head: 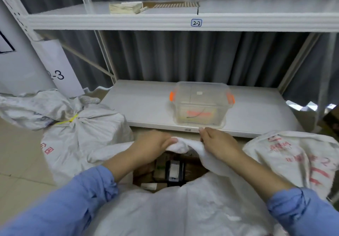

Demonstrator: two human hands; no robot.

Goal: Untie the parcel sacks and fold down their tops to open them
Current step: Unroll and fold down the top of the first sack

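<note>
upper shelf edge (128, 22): tag (196, 23) "2-2" | paper sheet (60, 67): "2-3"

white sack (183, 208), red print

The mouth of the open sack (183, 208) gapes between the two forearms, giving a way straight down to the parcels (174, 169) inside. At its far rim the left grip (152, 144) and right grip (218, 144) pinch the cloth, and the front edge of the lower shelf (143, 103) lies just beyond them. A tied sack (82, 131) crowds the left side, a red-printed sack (297, 155) the right. A clear box (200, 105) stands on the lower shelf, with open board to its left. Floor (22, 162) shows near left.
</note>
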